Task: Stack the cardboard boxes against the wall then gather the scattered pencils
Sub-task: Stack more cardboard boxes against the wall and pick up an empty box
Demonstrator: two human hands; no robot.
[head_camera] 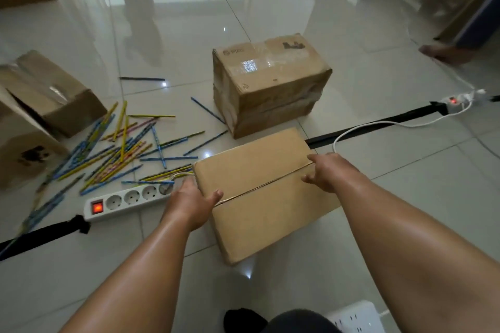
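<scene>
Both hands grip a flat cardboard box (266,197) that sits on the tiled floor (405,197) at the lower centre of the frame. The left hand (190,204) holds its left edge, thumb laid on the top panel and fingers (188,184) curled down the side. The right hand (331,170) holds the opposite edge in the same way, thumb on top and its other fingers bent over the far right rim. A seam runs across the top of the box between the 2 hands.

Just beyond it, apart by a narrow gap, stands a taller taped box (270,84) at the centre of the frame. At the left edge an open box (54,94) leans against another brown box (24,149) with a dark mark.

The pencils (121,149) lie scattered on the floor at the left of centre, between the left boxes and the held box, crossing one another in a loose heap; a few lie apart near the taped box.

A white power strip (127,200) with its red switch lit lies just left of the left hand, touching some of the pencils. A black strip (378,123) and a white cable (359,127) run toward the right edge.
</scene>
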